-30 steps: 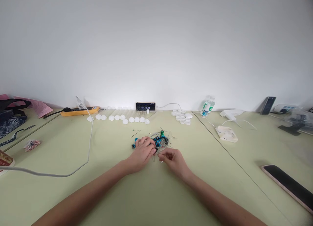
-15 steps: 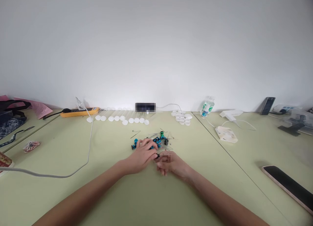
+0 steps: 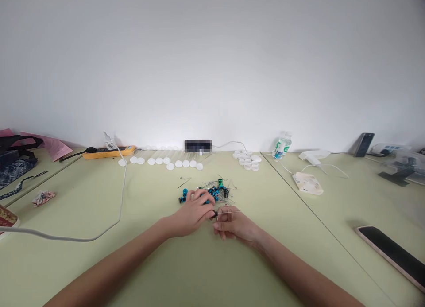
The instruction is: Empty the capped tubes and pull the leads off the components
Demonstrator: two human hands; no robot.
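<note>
My left hand (image 3: 192,214) is closed, its thumb and finger pinching a small black electronic component (image 3: 215,214). A long thin wire lead runs from that component to the right, across the fingers of my right hand (image 3: 232,225). The right fingers are curled with the thumb against them; whatever they grip is too small to make out. Just beyond the hands lies a pile of blue, black and green cylindrical components (image 3: 217,192) with thin leads. My left fingers partly cover it. At the pile's left end are more blue cylinders (image 3: 183,195).
White round-ended pieces (image 3: 179,164) stand in a row along the wall, with white caps (image 3: 247,159) to their right. A yellow power strip (image 3: 102,153) and white cable (image 3: 122,192) are left. To the right are a plastic bottle (image 3: 282,146) and a phone (image 3: 392,254).
The black component and its lead have shifted slightly down and right, with the lead tilted a little differently. Both hands stay almost in place.
</note>
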